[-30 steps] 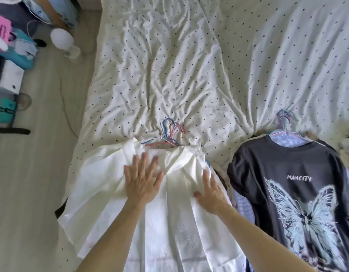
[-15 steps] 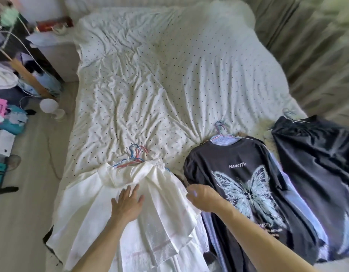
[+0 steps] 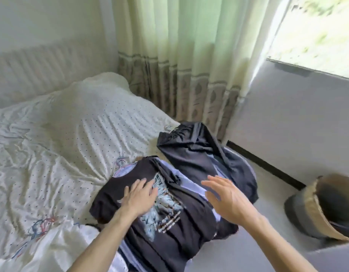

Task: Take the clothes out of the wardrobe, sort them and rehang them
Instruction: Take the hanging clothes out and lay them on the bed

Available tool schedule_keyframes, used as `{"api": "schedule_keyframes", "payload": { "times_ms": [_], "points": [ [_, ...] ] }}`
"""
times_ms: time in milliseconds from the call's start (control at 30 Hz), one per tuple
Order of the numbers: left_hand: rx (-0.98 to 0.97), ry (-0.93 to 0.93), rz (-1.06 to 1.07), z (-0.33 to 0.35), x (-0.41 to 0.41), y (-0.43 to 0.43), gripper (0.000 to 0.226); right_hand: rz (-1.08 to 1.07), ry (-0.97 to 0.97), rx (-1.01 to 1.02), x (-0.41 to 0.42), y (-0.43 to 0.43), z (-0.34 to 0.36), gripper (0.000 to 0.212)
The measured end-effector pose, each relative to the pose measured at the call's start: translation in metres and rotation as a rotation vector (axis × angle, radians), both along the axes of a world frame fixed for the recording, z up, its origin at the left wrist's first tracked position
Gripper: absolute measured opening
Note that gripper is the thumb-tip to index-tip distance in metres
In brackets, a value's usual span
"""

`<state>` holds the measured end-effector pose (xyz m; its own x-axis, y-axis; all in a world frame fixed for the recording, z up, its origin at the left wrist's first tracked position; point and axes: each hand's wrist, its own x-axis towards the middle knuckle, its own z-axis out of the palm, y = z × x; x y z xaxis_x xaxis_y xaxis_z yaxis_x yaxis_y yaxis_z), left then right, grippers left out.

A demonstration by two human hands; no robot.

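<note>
A black T-shirt with a pale blue butterfly print (image 3: 169,228) lies on top of a pile of hangered clothes at the near right edge of the bed (image 3: 71,134). My left hand (image 3: 139,197) rests flat on the print, fingers apart. Over the pile's right side, above a striped pale blue shirt (image 3: 191,183), hovers my right hand (image 3: 226,199), open and holding nothing. A second dark garment (image 3: 201,152) on a hanger lies just beyond. At the lower left is a white garment (image 3: 52,250) with coloured hangers (image 3: 39,228).
Green curtains (image 3: 179,55) hang behind the bed's far corner, with a window (image 3: 317,32) to the right. A woven basket (image 3: 325,207) lies tipped on the floor at the right. A grey wall section (image 3: 287,118) runs below the window.
My view swung right from the white garment to the dark pile. Both hands left the white garment; the left now lies on the butterfly T-shirt and the right hovers beside it.
</note>
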<state>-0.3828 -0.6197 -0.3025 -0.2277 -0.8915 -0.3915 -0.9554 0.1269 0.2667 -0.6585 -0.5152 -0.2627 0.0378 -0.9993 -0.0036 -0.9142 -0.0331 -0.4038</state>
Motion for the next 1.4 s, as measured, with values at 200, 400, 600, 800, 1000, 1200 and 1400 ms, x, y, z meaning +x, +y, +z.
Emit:
{"api": "schedule_keyframes", "payload": {
  "times_ms": [200,400,600,800,1000,1200,1400],
  "points": [
    [-0.179,0.106,-0.446,0.057,-0.198,0.008,0.052,-0.392,0.134,-0.125,-0.139,0.091,0.047,0.042],
    [-0.375,0.15,-0.887,0.1,-0.355,0.037,0.05,-0.775,0.084,-0.232,-0.216,0.179,0.061,0.037],
    [-0.385,0.232,-1.253,0.115,-0.477,0.076,0.051,-1.156,0.11,-0.178,-0.248,0.259,0.056,0.038],
    [-0.393,0.375,-1.59,0.125,-0.562,0.13,0.07,-1.555,0.144,-0.164,-0.234,0.333,0.063,0.043],
    [-0.389,0.483,-1.927,0.124,-0.617,0.219,0.075,-1.888,0.162,-0.115,-0.175,0.392,0.063,0.044],
    [-0.33,0.612,-2.177,0.141,-0.637,0.335,0.077,-2.131,0.166,-0.07,-0.128,0.45,0.059,0.051],
    [-0.318,0.81,-2.307,0.165,-0.66,0.439,0.057,-2.27,0.121,-0.035,-0.126,0.507,0.064,0.045]
  ]
}}
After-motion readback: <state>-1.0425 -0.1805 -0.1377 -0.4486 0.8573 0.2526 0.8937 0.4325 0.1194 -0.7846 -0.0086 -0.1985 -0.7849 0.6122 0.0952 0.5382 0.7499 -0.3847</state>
